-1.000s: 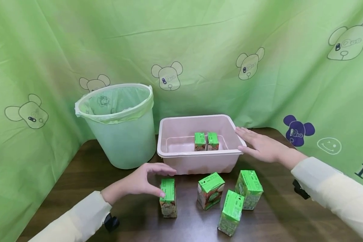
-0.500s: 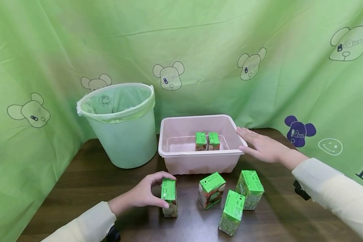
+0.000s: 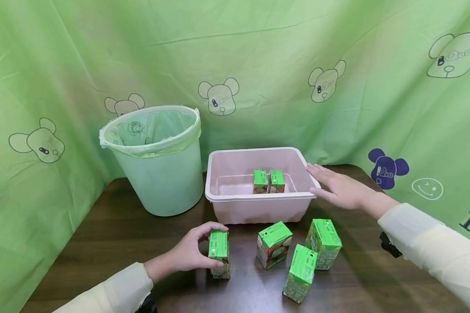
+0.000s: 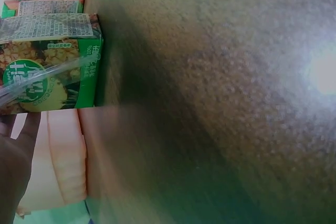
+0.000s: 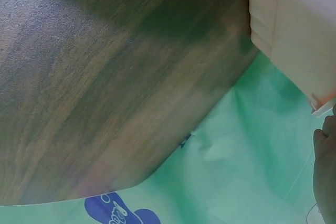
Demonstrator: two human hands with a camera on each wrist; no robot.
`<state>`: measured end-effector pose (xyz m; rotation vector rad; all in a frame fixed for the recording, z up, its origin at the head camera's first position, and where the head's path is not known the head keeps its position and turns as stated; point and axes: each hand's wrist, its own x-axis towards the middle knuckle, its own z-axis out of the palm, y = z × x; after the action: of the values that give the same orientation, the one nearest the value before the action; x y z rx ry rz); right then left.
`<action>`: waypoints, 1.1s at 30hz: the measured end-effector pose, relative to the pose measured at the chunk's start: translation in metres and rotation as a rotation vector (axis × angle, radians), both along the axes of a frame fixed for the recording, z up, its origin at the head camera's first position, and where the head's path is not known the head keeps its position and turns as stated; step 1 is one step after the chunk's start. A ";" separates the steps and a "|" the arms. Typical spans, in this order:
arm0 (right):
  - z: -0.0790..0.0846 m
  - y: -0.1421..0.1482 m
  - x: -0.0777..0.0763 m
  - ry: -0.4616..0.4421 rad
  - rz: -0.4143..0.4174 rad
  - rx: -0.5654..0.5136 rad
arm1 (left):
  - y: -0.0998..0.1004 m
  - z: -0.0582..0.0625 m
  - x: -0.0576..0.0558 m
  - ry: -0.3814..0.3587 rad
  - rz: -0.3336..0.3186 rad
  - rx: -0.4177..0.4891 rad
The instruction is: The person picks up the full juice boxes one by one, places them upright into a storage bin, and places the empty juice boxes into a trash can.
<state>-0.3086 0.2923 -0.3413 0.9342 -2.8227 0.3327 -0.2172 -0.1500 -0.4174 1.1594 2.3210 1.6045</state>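
My left hand point(image 3: 189, 249) grips a small green-topped juice box point(image 3: 219, 245) by its near and far sides, thumb in front and fingers behind. Pineapple pictures and a straw show on this juice box point(image 4: 47, 74) in the left wrist view. The box stands upright on the table. With straight fingers, my right hand point(image 3: 338, 188) touches the right rim of a pink plastic tub point(image 3: 258, 210). Two juice boxes point(image 3: 268, 181) stand side by side inside the tub. In the right wrist view, only part of the right hand point(image 5: 326, 166) shows at the edge.
To the right of the left hand stand three more juice boxes: a brown-sided one point(image 3: 274, 245), a green one point(image 3: 324, 244) and another in front point(image 3: 300, 273). A lined green bin point(image 3: 160, 187) is left of the tub. Green printed cloth point(image 3: 266, 52) hangs behind the dark wooden table point(image 3: 113, 230).
The left hand has moved slightly right and closed its thumb and fingers on the juice box. The right hand stays at the tub's rim.
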 end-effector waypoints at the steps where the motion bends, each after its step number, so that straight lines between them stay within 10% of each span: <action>1: 0.000 0.000 0.000 0.001 0.004 0.001 | 0.000 0.001 0.000 0.002 0.010 -0.006; 15: 0.004 -0.001 0.003 -0.032 0.018 0.012 | 0.002 0.015 0.004 0.012 0.015 -0.035; 33: 0.001 -0.001 0.003 -0.023 0.021 0.002 | 0.012 0.092 -0.011 0.045 -0.021 0.142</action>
<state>-0.3053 0.2916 -0.3400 0.9676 -2.8362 0.3463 -0.2277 -0.1379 -0.3254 1.2559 2.2449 1.7790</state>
